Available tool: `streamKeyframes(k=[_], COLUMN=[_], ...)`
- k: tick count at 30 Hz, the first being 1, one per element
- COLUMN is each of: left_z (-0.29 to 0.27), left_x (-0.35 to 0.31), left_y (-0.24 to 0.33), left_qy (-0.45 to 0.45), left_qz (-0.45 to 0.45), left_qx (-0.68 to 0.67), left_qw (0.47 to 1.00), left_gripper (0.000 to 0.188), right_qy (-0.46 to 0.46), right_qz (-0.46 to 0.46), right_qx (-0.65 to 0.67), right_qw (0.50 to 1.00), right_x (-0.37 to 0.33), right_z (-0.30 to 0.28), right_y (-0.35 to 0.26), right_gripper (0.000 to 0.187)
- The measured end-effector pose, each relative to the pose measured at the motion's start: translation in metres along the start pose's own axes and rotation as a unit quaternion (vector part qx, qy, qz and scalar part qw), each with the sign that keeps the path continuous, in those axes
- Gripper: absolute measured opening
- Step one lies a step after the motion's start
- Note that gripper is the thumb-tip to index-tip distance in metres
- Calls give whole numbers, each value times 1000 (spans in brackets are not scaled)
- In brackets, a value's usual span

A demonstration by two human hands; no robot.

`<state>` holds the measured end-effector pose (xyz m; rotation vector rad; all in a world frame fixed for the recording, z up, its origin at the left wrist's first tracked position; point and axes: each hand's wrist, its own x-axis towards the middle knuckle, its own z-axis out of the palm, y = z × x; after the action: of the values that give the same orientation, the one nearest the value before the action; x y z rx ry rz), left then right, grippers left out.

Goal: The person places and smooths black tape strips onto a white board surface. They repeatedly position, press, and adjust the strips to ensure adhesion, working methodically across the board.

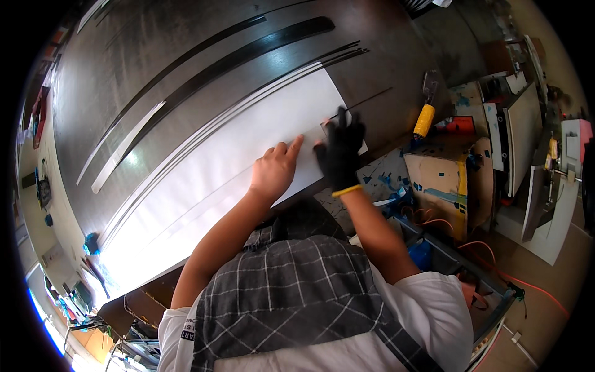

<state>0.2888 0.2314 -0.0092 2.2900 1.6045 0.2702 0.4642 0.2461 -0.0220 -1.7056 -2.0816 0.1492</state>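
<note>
A long white sheet [235, 146] lies across the dark metal table, brightly lit at its left end. My bare left hand [275, 166] rests on it, index finger stretched out toward the right and the other fingers partly bent. Near the sheet's right end is my right hand [341, 149], in a black glove with a yellow cuff. Its fingers are spread and slightly blurred, the thumb apart, and I make out nothing held in it. A thin dark line [370, 98] runs from beside its fingertips across the table; I cannot tell whether it is a strip or a mark.
Long thin strips [217, 113] lie along the sheet's far edge. Beyond them are wider dark strips [232, 60] on the table [384, 37]. At right are a yellow-handled tool [424, 121], a cardboard box [434, 177], leaning panels [524, 136] and an orange hose [530, 284] on the floor.
</note>
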Motion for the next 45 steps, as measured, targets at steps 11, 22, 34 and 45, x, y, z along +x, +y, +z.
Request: streamKeyframes(k=[11, 22, 34, 45], left_z=[-1, 1, 4, -8], left_x=[1, 0, 1, 4], left_y=[-1, -1, -2, -13], left_qy=[6, -4, 32, -32], left_qz=[-3, -12, -4, 30], left_qx=[-12, -9, -19, -72], left_qw=[1000, 1000, 999, 996], left_gripper=[53, 52, 48, 48], right_qy=[1, 21, -35, -15], right_qz=[12, 24, 9, -30], right_qx=[16, 36, 10, 150], right_qw=[1000, 999, 999, 988], right_x=[-5, 34, 50, -15], right_z=[3, -16, -10, -6], right_y=[-11, 7, 15, -11], right_gripper=[57, 27, 11, 18])
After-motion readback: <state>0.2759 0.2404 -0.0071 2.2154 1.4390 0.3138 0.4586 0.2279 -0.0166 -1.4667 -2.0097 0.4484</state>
